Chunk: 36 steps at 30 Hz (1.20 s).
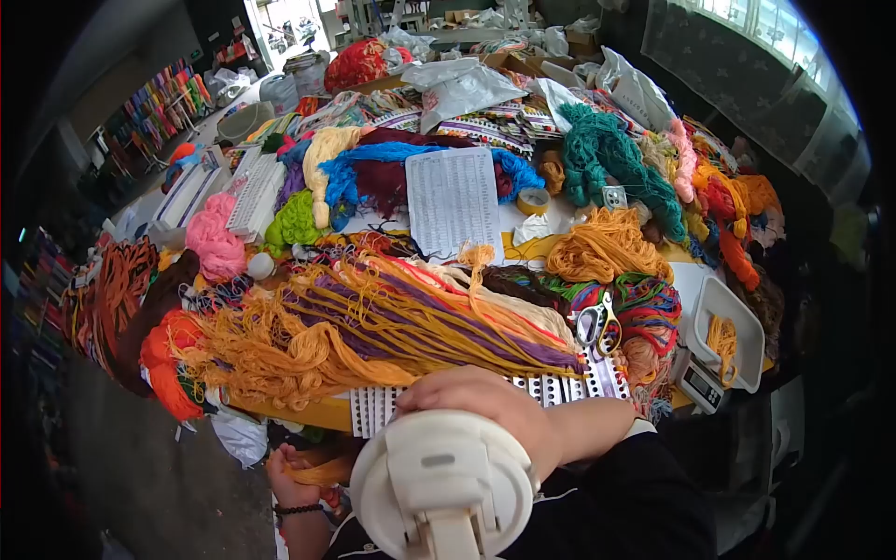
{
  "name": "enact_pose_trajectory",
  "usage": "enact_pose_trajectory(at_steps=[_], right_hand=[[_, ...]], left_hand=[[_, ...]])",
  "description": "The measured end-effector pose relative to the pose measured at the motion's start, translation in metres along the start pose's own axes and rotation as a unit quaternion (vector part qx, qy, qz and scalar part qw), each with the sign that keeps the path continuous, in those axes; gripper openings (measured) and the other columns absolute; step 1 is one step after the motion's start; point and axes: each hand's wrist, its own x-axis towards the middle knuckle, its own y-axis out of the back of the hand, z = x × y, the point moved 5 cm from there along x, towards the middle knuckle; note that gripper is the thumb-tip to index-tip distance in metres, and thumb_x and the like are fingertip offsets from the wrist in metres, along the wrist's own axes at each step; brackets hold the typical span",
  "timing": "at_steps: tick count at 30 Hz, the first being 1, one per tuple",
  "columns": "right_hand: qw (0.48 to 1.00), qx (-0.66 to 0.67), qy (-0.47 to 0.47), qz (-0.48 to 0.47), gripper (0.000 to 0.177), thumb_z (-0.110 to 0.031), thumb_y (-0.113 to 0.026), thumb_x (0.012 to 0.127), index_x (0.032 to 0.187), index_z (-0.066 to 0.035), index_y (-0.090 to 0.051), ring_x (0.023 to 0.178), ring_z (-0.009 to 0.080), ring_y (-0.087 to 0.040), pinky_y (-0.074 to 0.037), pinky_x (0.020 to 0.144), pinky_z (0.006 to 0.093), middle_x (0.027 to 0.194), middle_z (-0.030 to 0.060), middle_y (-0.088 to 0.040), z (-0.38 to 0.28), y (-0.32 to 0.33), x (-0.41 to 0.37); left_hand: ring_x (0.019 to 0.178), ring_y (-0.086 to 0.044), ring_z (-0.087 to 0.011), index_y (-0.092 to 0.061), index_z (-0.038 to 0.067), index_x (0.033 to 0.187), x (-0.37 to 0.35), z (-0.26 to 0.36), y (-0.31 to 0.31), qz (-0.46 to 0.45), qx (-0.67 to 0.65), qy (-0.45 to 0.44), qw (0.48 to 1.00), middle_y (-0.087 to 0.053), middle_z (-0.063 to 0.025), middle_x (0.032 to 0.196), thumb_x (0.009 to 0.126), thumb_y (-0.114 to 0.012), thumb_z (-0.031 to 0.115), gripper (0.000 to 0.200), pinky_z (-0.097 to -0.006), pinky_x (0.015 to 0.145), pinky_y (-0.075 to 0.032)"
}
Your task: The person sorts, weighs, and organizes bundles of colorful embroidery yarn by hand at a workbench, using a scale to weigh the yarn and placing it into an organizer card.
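Note:
A white lidded cup (pixel 446 485) is held up very close to the camera, its lid facing me. Behind it, my right hand (pixel 481 401) wraps around its far side; the fingertips are partly hidden. Low at the left, my left hand (pixel 287 474) is closed around a hank of orange yarn (pixel 322 472), which runs behind the cup. On the table edge beyond lie white cards with punched holes (pixel 373 409). Over them spread orange yarn (pixel 308 359) and long mustard and purple strands (pixel 411 313). Scissors (pixel 597 327) rest at the right of these strands.
A printed sheet (pixel 455 201) lies mid-table near a tape roll (pixel 533 201). Teal yarn (pixel 607 163) and pink yarn (pixel 217 238) are piled around. A digital scale (pixel 700 385) with a white tray (pixel 742 322) stands at the right edge. A plastic bag (pixel 241 437) hangs at lower left.

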Motion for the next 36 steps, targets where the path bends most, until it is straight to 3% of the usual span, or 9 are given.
enact_pose_trajectory(at_steps=[3,7,15,36], right_hand=[[1.000,0.008,0.014,-0.018,0.083,-0.038,-0.077,0.063,0.125,0.003,-0.040,0.112,0.0350,-0.047,-0.039,0.093,0.0414,0.119,0.0203,-0.047,-0.012,-0.013,0.003],[0.999,-0.022,0.038,0.032,0.073,-0.033,-0.073,0.069,0.123,0.006,-0.042,0.112,0.0341,-0.047,-0.040,0.094,0.0396,0.119,0.0216,-0.046,-0.032,-0.018,0.006],[0.994,-0.047,0.100,0.002,0.061,-0.026,-0.069,0.076,0.121,0.007,-0.043,0.105,0.0348,-0.051,-0.042,0.090,0.0399,0.115,0.0229,-0.048,-0.038,-0.025,0.008],[0.991,-0.051,0.123,0.012,0.055,-0.019,-0.068,0.077,0.119,0.008,-0.044,0.100,0.0361,-0.054,-0.045,0.085,0.0425,0.111,0.0243,-0.050,-0.046,-0.021,0.012]], left_hand=[[0.062,-0.050,-0.0029,-0.058,0.018,0.090,0.001,-0.003,0.008,0.002,-0.031,0.040,0.999,-0.061,0.0067,0.084,0.087,-0.054,0.025,0.009,-0.0224,0.063,-0.042],[0.062,-0.050,-0.0021,-0.058,0.018,0.090,0.000,-0.004,0.013,-0.001,-0.035,0.058,0.998,-0.062,0.0071,0.085,0.086,-0.055,0.025,0.009,-0.0233,0.064,-0.041],[0.062,-0.052,-0.0021,-0.058,0.018,0.090,0.004,-0.004,0.017,0.017,-0.034,0.028,0.999,-0.063,0.0074,0.086,0.087,-0.055,0.024,0.007,-0.0233,0.063,-0.041],[0.064,-0.053,-0.0020,-0.059,0.018,0.091,-0.007,-0.002,0.013,0.000,-0.034,0.037,0.999,-0.064,0.0074,0.085,0.088,-0.054,0.024,0.008,-0.0228,0.063,-0.042]])
